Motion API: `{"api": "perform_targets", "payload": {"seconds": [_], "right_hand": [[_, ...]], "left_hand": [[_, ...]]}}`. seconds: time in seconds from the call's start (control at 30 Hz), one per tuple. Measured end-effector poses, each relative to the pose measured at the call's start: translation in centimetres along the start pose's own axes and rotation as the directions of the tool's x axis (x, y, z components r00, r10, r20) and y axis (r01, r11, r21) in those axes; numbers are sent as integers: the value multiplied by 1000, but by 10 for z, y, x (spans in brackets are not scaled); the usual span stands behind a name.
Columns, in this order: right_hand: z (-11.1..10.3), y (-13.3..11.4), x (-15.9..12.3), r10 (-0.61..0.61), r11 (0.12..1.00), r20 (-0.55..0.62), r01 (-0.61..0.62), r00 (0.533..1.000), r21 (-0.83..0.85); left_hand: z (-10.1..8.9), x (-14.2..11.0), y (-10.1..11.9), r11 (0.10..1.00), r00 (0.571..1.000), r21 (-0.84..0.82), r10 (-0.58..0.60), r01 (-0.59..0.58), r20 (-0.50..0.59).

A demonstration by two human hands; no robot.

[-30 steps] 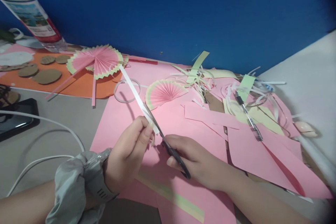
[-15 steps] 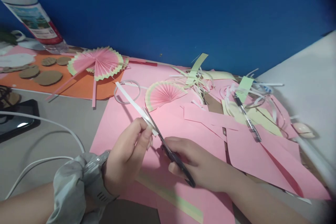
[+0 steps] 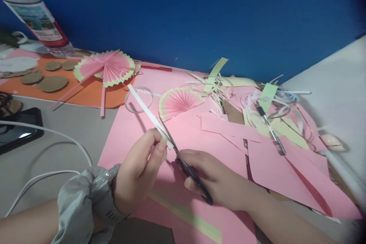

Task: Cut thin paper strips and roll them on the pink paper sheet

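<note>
A person works above layered pink paper sheets (image 3: 117,141) on a gray tabletop (image 3: 68,160), the left hand (image 3: 141,162) pinching a white paper strip (image 3: 144,108) between thumb and fingers near its lower end, while the right hand (image 3: 207,171) grips dark-handled scissors (image 3: 191,173). The strip slants up and to the left from the pinch, and the scissor blades point the same way, close beside its lower part; whether they touch it cannot be told. A gray scrunchie (image 3: 74,202) and a gray watch band (image 3: 107,206) circle the left wrist. Beyond the hands, a pleated pink half-circle (image 3: 181,103) edged in yellow and green lies on the pink paper, near a thin ring (image 3: 126,101). At left, a larger pleated pink piece (image 3: 120,66) rests partly over an orange sheet (image 3: 82,93) bearing brown cardboard discs (image 3: 53,83), with a clear bottle (image 3: 42,23) tilted behind and a dark phone (image 3: 23,127) in front, crossed by a white cable (image 3: 67,135). At right, a pen (image 3: 271,129) lies across paper pieces, near tangled paper scraps (image 3: 219,93) and a pale green paper piece (image 3: 268,96), and a blue wall (image 3: 183,15) rises at the back
</note>
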State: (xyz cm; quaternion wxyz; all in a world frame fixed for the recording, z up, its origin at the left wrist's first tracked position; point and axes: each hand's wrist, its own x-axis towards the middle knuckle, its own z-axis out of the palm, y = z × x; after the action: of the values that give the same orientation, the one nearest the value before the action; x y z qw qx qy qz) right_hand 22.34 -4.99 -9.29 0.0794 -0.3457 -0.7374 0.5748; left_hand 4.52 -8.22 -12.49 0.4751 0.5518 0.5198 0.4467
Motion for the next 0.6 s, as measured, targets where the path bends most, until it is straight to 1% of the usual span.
{"api": "perform_targets", "payload": {"seconds": [0.13,0.3,0.6], "right_hand": [[0,0,0,-19,1000,-5,19,1000,5],[1,-1,-1,13,1000,2,-13,1000,5],[1,1,0,10,1000,7,-10,1000,-21]], "left_hand": [[0,0,0,1000,1000,2,-17,17,-11],[2,-1,-2,998,999,-42,-49,48,-16],[2,-1,-3,996,998,-60,-65,65,-7]]}}
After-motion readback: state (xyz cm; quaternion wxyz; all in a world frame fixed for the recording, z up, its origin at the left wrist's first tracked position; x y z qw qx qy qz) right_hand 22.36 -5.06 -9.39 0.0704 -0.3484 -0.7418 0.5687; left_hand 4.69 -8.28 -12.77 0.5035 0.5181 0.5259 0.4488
